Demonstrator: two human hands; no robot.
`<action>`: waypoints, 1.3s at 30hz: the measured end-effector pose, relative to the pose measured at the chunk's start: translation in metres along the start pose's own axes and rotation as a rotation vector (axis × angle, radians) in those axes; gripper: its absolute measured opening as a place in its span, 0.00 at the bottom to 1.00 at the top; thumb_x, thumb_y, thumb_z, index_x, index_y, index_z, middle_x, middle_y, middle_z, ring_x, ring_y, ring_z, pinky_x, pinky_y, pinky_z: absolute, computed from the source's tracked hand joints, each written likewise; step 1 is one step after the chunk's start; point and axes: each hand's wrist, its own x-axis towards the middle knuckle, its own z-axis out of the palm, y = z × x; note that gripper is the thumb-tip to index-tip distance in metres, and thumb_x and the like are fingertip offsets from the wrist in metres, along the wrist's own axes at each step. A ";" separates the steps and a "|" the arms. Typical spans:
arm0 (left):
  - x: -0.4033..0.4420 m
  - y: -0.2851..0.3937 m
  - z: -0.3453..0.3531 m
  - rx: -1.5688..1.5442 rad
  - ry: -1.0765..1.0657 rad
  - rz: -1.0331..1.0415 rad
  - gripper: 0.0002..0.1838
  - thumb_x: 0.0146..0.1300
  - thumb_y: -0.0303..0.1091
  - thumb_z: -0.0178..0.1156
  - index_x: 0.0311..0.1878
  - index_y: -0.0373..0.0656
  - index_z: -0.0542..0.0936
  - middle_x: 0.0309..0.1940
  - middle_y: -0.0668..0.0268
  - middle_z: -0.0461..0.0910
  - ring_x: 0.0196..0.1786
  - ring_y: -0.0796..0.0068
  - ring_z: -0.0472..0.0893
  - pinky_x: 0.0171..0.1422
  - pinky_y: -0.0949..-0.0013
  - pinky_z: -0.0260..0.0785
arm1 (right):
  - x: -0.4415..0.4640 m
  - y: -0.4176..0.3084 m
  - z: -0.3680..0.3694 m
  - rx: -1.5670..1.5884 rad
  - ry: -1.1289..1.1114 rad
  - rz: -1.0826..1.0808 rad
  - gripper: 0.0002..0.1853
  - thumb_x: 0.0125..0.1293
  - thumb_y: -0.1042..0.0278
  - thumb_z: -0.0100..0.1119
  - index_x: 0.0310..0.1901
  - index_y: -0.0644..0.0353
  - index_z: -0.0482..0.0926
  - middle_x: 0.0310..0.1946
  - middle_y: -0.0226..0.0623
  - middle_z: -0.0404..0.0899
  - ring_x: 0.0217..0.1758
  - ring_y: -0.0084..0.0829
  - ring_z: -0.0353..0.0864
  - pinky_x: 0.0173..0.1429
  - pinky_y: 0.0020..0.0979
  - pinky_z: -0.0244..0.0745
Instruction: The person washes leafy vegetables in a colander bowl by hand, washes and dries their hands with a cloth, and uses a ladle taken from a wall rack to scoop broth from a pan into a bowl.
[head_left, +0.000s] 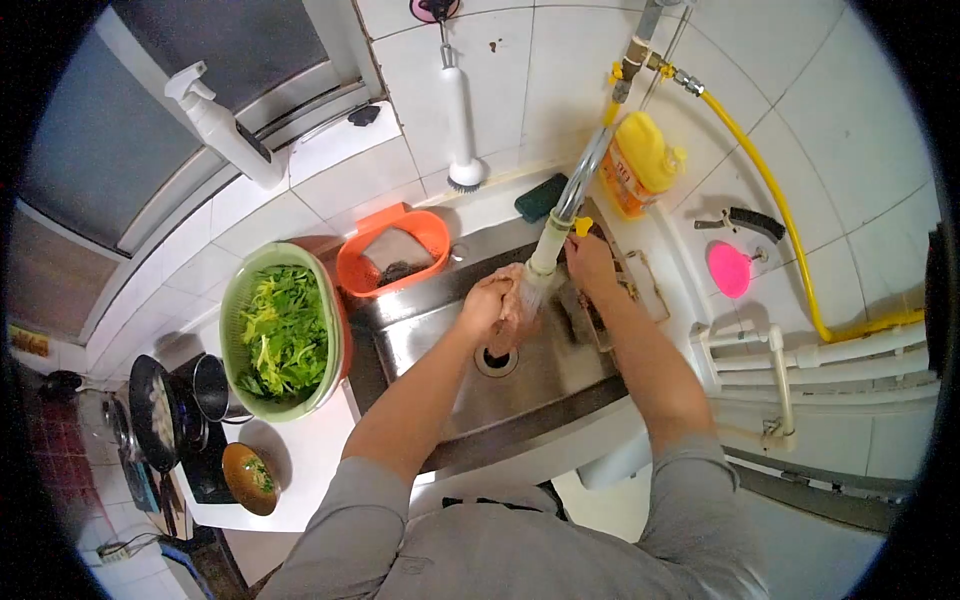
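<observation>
Over the steel sink (465,400), my left hand (492,303) is closed around a pinkish piece of meat (516,325), held beneath the faucet (551,240). Water seems to run over the meat, above the drain (496,362). My right hand (590,262) is raised at the right of the faucet, beside its yellow handle (583,227). The fingers of that hand are partly hidden, and whether they grip the handle is unclear.
Left of the sink are a green basket of leafy greens (235,345), an orange strainer (440,240), a brown bowl (250,480) and a black pan (150,400). Behind stand a dark green sponge (541,198) and a yellow bottle (640,165). A brush (459,120) hangs on the wall.
</observation>
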 end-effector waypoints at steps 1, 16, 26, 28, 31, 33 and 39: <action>0.008 -0.004 -0.003 -0.057 -0.040 -0.034 0.14 0.64 0.28 0.46 0.51 0.40 0.74 0.38 0.65 0.79 0.34 0.74 0.78 0.36 0.70 0.72 | -0.006 0.014 0.016 0.075 0.123 -0.092 0.15 0.63 0.66 0.50 0.45 0.69 0.77 0.34 0.52 0.81 0.40 0.48 0.80 0.47 0.41 0.73; 0.004 -0.013 -0.013 0.822 0.216 0.118 0.18 0.65 0.41 0.52 0.54 0.44 0.75 0.39 0.62 0.79 0.39 0.63 0.78 0.47 0.64 0.70 | -0.079 -0.009 0.055 0.742 -0.477 0.456 0.09 0.60 0.68 0.56 0.35 0.66 0.79 0.27 0.36 0.79 0.27 0.28 0.75 0.33 0.32 0.69; 0.042 -0.099 -0.026 -0.393 0.309 -0.455 0.25 0.70 0.52 0.42 0.52 0.36 0.69 0.37 0.59 0.78 0.40 0.63 0.78 0.41 0.57 0.70 | -0.144 -0.066 0.048 0.765 -0.044 0.149 0.14 0.69 0.63 0.48 0.47 0.66 0.71 0.38 0.41 0.75 0.42 0.29 0.76 0.46 0.33 0.71; 0.030 -0.085 -0.007 -0.388 0.472 -0.389 0.24 0.69 0.52 0.42 0.43 0.37 0.73 0.32 0.57 0.78 0.34 0.60 0.77 0.38 0.55 0.69 | -0.145 -0.076 0.045 0.626 -0.081 0.060 0.15 0.70 0.62 0.46 0.46 0.67 0.71 0.38 0.44 0.75 0.42 0.34 0.76 0.47 0.35 0.71; -0.008 -0.054 0.027 -0.056 0.501 -0.290 0.22 0.69 0.49 0.43 0.44 0.37 0.74 0.33 0.57 0.77 0.31 0.63 0.77 0.33 0.57 0.69 | -0.138 -0.064 0.059 0.423 -0.087 -0.001 0.15 0.70 0.63 0.44 0.45 0.68 0.72 0.38 0.49 0.76 0.42 0.43 0.77 0.47 0.39 0.71; -0.014 -0.054 0.028 0.023 0.400 -0.285 0.21 0.70 0.46 0.43 0.48 0.37 0.73 0.35 0.58 0.77 0.31 0.66 0.77 0.31 0.60 0.69 | -0.126 -0.041 0.078 0.293 -0.084 -0.003 0.14 0.68 0.65 0.44 0.44 0.68 0.73 0.38 0.52 0.76 0.42 0.47 0.77 0.47 0.43 0.71; -0.008 -0.038 0.017 0.198 0.218 -0.344 0.19 0.70 0.44 0.43 0.49 0.39 0.74 0.34 0.60 0.78 0.32 0.67 0.76 0.33 0.60 0.68 | -0.086 0.037 0.136 -0.021 -0.183 -0.020 0.12 0.59 0.68 0.52 0.40 0.68 0.75 0.32 0.52 0.79 0.33 0.53 0.78 0.40 0.47 0.72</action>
